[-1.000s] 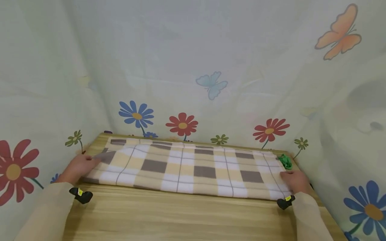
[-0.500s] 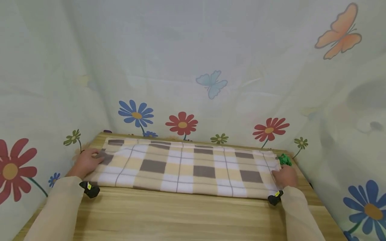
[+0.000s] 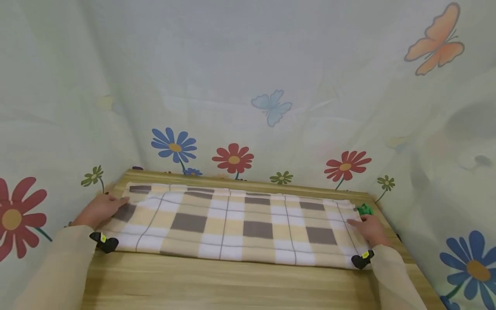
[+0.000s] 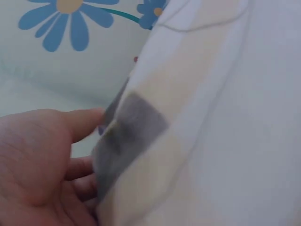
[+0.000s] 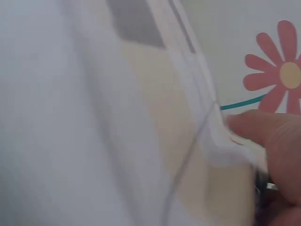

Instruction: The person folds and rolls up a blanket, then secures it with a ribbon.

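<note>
A checked blanket (image 3: 224, 226) in white, beige and grey-brown lies folded into a long strip across the wooden table. At its left end my left hand (image 3: 101, 210) holds the edge. The left wrist view has the thumb at the rim of a grey square, with the other fingers partly hidden behind the fabric. My right hand (image 3: 370, 228) grips the opposite end. Seen from the right wrist, its thumb lies along the edge, the cloth bends beside it, and the lower fingers are mostly hidden.
Just beyond my right hand, a crumpled green thing (image 3: 364, 209) sits at the blanket's far right corner. Bare wood of the table (image 3: 217, 286) runs along the front. A flower-printed curtain (image 3: 217, 64) encloses the back and both sides.
The blanket has slid towards me, and its left end has shifted left. My hands first moved inward along the ends, then apart again. The green thing has stayed near the far right corner.
</note>
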`<state>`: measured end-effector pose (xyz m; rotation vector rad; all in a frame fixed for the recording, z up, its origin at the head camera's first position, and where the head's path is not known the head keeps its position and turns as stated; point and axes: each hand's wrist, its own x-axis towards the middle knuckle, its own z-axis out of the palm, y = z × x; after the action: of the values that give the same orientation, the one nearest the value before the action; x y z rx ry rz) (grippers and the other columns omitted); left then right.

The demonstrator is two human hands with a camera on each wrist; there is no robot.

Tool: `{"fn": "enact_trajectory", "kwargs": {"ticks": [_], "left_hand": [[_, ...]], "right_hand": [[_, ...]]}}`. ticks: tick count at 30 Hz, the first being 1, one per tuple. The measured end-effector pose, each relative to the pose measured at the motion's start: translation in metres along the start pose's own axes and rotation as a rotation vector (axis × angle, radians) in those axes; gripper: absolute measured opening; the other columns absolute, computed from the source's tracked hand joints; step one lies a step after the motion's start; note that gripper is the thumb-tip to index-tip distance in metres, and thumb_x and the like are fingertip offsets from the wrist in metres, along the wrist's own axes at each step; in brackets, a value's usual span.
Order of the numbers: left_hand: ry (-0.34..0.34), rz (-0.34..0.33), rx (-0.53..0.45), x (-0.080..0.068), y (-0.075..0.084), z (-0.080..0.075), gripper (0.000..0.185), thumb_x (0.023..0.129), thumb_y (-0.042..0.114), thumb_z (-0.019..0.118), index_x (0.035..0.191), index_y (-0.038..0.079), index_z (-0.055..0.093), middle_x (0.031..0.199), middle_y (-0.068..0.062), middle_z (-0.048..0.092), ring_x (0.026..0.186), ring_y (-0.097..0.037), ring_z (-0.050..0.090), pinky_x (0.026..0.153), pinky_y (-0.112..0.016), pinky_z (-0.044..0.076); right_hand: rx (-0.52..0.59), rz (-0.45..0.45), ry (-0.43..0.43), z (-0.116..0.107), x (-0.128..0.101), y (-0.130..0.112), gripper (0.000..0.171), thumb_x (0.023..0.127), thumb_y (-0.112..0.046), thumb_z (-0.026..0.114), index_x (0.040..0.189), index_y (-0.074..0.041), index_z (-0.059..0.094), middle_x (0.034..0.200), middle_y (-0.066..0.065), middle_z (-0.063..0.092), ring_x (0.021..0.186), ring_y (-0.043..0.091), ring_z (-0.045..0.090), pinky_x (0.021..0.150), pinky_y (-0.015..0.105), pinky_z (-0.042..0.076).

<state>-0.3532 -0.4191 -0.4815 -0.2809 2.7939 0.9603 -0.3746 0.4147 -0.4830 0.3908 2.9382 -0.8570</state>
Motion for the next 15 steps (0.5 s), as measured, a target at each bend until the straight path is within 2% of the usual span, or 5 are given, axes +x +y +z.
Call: {"fn": "enact_trajectory", "kwargs": {"ticks": [2,4,6,8,15], "left_hand": [[0.097,0.019,0.036,0.007,0.006,0.005,0.069,0.104,0.054,0.048,0.103,-0.013,0.065,0.089,-0.028,0.064,0.085,-0.041,0.060,0.072,-0.048,0.048],[0.182,0.043,0.033,0.014,0.010,0.010,0.056,0.103,0.044,0.055,0.098,-0.011,0.067,0.091,-0.025,0.068,0.084,-0.036,0.062,0.068,-0.041,0.047],[0.245,0.059,0.012,0.018,0.014,0.015,0.045,0.103,0.034,0.058,0.099,-0.009,0.069,0.090,-0.023,0.069,0.082,-0.034,0.063,0.063,-0.035,0.044],[0.301,0.084,-0.046,0.020,0.016,0.018,0.038,0.103,0.028,0.058,0.114,-0.007,0.069,0.107,-0.026,0.070,0.089,-0.034,0.065,0.064,-0.032,0.046],[0.532,0.098,-0.291,0.014,0.027,0.009,0.047,0.106,0.047,0.050,0.128,0.007,0.061,0.116,-0.012,0.067,0.088,-0.007,0.057,0.063,-0.019,0.047]], "right_hand": [[0.005,-0.002,0.066,0.007,0.005,-0.002,0.063,0.097,-0.041,0.063,0.116,0.018,0.058,0.109,0.036,0.062,0.094,0.042,0.060,0.078,0.050,0.051],[0.010,-0.018,0.139,0.015,0.009,-0.003,0.056,0.098,-0.037,0.062,0.112,0.017,0.061,0.103,0.034,0.064,0.090,0.041,0.061,0.074,0.048,0.051],[0.038,-0.033,0.191,0.021,0.013,-0.004,0.048,0.098,-0.030,0.061,0.113,0.016,0.062,0.102,0.033,0.065,0.091,0.043,0.061,0.076,0.051,0.051],[0.082,-0.052,0.247,0.023,0.015,-0.005,0.046,0.099,-0.026,0.060,0.123,0.014,0.062,0.117,0.034,0.065,0.100,0.045,0.062,0.082,0.054,0.051],[0.248,-0.074,0.363,0.005,0.016,-0.007,0.044,0.103,-0.038,0.059,0.115,0.003,0.066,0.102,0.022,0.067,0.082,0.028,0.058,0.067,0.033,0.046]]}}
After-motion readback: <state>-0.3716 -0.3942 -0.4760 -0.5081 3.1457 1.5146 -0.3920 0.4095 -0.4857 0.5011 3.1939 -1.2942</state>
